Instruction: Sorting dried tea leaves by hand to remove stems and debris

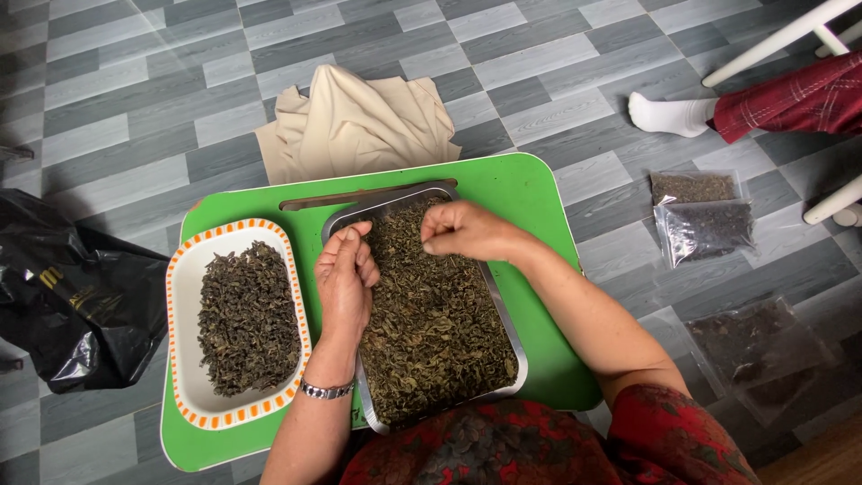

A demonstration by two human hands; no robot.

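At frame centre, the left hand (344, 274) cups loosely and the right hand (467, 231) pinches dried leaves (435, 323): light, brittle, best pinched gently.

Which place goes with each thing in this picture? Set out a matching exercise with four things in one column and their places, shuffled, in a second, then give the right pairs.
Things
1. metal tray of dried leaves
2. white dish with orange-marked rim
3. beige cloth
4. black plastic bag

Places
A. on the floor beyond the far edge of the green table
B. on the left part of the green table
C. under the left hand and right hand
D. on the floor, left of the table

Pairs: 1-C, 2-B, 3-A, 4-D
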